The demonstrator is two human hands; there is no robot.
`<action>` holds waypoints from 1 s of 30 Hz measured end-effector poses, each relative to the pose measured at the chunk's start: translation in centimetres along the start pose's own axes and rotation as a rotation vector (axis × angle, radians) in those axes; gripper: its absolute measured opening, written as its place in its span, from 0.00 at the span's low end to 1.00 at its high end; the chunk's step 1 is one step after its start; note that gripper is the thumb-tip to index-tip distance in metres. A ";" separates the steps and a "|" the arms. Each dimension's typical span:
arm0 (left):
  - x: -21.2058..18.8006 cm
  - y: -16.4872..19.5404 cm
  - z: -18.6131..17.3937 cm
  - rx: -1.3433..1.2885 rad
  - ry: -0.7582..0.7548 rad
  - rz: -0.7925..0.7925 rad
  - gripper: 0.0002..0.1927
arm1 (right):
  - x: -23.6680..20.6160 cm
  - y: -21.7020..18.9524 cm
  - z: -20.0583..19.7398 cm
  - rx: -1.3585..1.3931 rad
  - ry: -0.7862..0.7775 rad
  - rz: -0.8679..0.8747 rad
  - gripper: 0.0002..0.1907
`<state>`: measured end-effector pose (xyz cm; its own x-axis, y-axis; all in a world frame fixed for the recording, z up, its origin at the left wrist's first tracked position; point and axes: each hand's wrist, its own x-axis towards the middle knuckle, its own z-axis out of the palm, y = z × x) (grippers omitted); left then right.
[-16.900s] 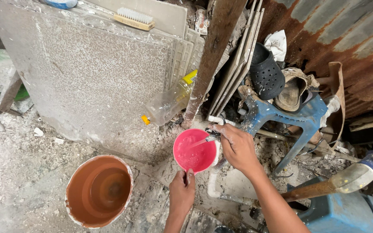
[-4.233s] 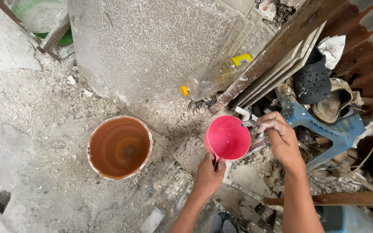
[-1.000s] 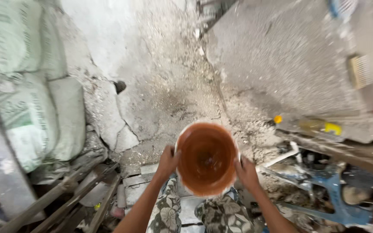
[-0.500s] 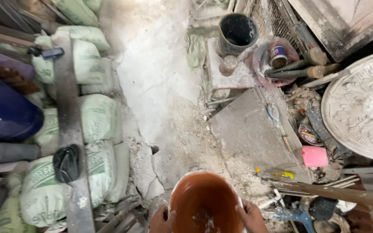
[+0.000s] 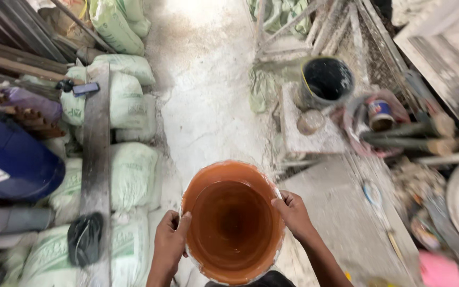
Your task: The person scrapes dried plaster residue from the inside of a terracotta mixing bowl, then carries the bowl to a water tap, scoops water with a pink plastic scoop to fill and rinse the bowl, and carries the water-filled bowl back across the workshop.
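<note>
I've got my left hand point(image 5: 168, 242) and right hand point(image 5: 293, 212) gripping the orange bucket's point(image 5: 233, 223) rim over a dusty floor point(image 5: 203, 95) lined with sacks point(image 5: 128, 175).

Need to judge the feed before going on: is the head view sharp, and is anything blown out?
Head view: orange bucket and both hands, left hand, right hand, fairly sharp; right edge smeared by motion blur; pale floor at top overexposed; wide-angle bending at the edges.

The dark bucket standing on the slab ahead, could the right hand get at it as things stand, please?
Probably not at once. The right hand grips the rim of the orange bucket, as does the left hand, and the dark bucket stands well ahead, though nothing blocks the way.
</note>
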<state>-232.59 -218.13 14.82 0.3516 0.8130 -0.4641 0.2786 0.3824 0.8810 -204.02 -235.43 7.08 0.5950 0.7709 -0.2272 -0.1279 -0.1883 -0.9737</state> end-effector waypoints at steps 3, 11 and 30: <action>10.7 4.1 1.9 0.083 0.014 0.032 0.19 | 11.6 -1.0 0.3 -0.004 0.008 -0.006 0.08; 33.7 20.3 6.2 0.018 -0.033 0.022 0.16 | 37.6 -11.4 1.1 -0.090 0.067 0.026 0.11; 97.4 55.7 10.8 -0.004 -0.168 0.139 0.16 | 100.6 -29.5 11.3 -0.054 0.255 -0.043 0.10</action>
<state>-173.15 -122.39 17.66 0.5308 0.7735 -0.3464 0.2133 0.2736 0.9379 -149.35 -145.44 12.74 0.7805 0.6022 -0.1680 -0.0597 -0.1957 -0.9789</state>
